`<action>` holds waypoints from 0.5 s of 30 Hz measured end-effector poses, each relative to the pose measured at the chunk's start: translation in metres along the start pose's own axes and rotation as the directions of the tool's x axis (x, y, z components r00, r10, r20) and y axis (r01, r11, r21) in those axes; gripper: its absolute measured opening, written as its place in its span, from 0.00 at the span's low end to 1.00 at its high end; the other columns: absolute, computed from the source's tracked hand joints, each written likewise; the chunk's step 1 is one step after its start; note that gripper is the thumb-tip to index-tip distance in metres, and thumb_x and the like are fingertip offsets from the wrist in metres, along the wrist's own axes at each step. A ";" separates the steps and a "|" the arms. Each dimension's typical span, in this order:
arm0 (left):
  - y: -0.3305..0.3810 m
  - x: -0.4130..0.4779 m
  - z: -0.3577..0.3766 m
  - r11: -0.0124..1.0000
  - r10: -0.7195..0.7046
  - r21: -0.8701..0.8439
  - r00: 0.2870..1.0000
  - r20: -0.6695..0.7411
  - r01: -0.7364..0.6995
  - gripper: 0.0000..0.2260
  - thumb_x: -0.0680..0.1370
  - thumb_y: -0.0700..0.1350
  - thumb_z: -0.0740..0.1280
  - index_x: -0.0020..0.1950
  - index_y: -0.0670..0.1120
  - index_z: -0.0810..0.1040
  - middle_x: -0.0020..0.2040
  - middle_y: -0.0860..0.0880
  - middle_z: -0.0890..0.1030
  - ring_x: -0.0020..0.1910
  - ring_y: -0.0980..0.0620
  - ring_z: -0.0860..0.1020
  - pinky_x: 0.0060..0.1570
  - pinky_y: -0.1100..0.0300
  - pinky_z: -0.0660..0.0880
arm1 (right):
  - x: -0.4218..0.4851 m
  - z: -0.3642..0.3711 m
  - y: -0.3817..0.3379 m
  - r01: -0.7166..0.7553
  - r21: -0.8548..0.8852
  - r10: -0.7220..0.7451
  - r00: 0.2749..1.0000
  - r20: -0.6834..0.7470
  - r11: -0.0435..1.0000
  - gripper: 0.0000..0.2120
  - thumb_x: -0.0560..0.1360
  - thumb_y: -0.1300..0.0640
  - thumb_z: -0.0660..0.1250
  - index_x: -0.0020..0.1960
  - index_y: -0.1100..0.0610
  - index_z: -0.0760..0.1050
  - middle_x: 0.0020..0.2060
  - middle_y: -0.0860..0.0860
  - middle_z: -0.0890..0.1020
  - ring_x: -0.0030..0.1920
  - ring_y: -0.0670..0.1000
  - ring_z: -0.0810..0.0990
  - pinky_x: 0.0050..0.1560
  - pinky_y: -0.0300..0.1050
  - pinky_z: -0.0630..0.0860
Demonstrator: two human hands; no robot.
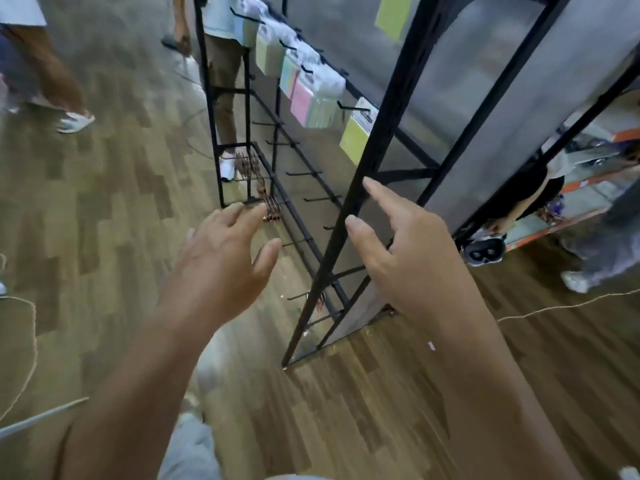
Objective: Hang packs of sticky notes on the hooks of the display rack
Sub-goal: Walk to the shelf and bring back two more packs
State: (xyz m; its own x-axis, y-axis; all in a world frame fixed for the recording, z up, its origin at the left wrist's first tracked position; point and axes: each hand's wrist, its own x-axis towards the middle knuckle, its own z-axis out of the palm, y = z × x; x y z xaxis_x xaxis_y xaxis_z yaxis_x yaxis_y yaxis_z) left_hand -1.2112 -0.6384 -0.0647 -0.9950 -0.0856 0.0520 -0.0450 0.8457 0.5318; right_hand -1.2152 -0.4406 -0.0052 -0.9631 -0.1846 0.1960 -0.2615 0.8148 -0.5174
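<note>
Black metal bars form the display rack (363,168), which stands on a wood-pattern floor (121,188). A row of packs of sticky notes (304,102) hangs on the upper hooks. They are flat, clear-wrapped squares in pastel yellow, green, pink and blue. The nearest pack (355,140) is yellow under a printed header card. The lower hooks (303,173) project as thin black prongs. The left hand (221,261) is spread, fingers apart, holding nothing, in front of the lower rows. The right hand (412,258) is likewise spread and unloaded, index finger extended at the rack's front upright; contact cannot be determined.
</note>
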 end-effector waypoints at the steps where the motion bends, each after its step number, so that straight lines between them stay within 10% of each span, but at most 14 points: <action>1: -0.012 0.023 -0.004 1.000 0.020 0.003 1.000 0.013 -0.020 0.26 0.80 0.58 0.59 0.77 0.55 0.61 0.77 0.48 0.63 0.76 0.48 0.60 0.73 0.43 0.60 | 0.018 0.011 -0.009 0.002 0.004 -0.002 1.000 0.002 1.000 0.26 0.80 0.47 0.60 0.77 0.50 0.60 0.72 0.45 0.68 0.71 0.42 0.64 0.63 0.30 0.56; 12: -0.082 0.252 -0.044 0.956 0.278 0.019 0.928 0.248 -0.291 0.26 0.81 0.56 0.57 0.79 0.52 0.58 0.78 0.47 0.61 0.77 0.47 0.57 0.74 0.52 0.58 | 0.204 0.077 -0.055 -0.308 -0.092 0.275 0.924 -0.265 0.947 0.25 0.79 0.52 0.63 0.75 0.56 0.64 0.70 0.53 0.68 0.72 0.54 0.64 0.74 0.49 0.59; 15: -0.073 0.296 -0.033 0.928 0.365 -0.052 0.867 0.338 -0.370 0.26 0.82 0.56 0.58 0.78 0.51 0.59 0.77 0.47 0.63 0.75 0.47 0.62 0.71 0.54 0.62 | 0.236 0.075 -0.046 -0.421 -0.061 0.377 0.860 -0.343 0.905 0.27 0.79 0.52 0.63 0.76 0.55 0.61 0.72 0.51 0.66 0.72 0.48 0.62 0.68 0.34 0.55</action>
State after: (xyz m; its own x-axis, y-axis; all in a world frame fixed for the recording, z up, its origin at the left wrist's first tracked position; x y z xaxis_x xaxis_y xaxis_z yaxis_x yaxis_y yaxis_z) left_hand -1.4998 -0.7429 -0.0598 -0.9097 0.4126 -0.0466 0.3311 0.7886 0.5182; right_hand -1.4354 -0.5625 0.0026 -0.9051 0.3367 0.2597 0.1724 0.8489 -0.4996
